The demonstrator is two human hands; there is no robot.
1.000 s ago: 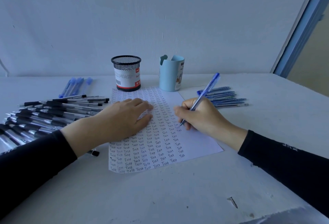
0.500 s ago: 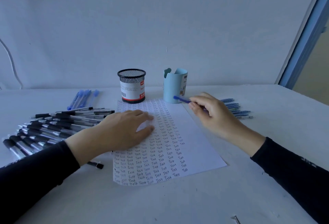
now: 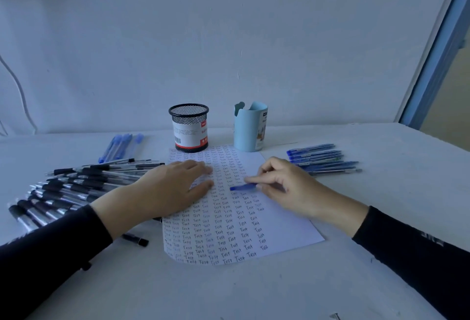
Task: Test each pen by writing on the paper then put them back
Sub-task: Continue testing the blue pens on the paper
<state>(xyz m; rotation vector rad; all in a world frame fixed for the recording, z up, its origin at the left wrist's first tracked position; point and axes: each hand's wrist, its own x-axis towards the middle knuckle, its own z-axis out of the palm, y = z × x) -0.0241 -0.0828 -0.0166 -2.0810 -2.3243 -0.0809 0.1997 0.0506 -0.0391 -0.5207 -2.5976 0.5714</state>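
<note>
A white sheet of paper (image 3: 284, 225) filled with rows of the word "Test" lies in the middle of the table. My left hand (image 3: 173, 187) presses flat on its left part, fingers straight. My right hand (image 3: 287, 187) holds a blue pen (image 3: 243, 187) low over the paper, pinched between thumb and fingers, the pen lying nearly level and pointing left. A row of blue pens (image 3: 323, 159) lies to the right of the paper. A large pile of black pens (image 3: 84, 182) lies to the left.
A black mesh pen cup (image 3: 189, 129) and a light blue holder (image 3: 250, 129) stand behind the paper near the wall. A few more blue pens (image 3: 119, 146) lie at the back left. One black pen (image 3: 136, 239) lies under my left forearm.
My right hand stopped writing, swung the blue pen up toward the blue holder, then came back down over the paper's middle with the pen held level. My left hand stayed put.
</note>
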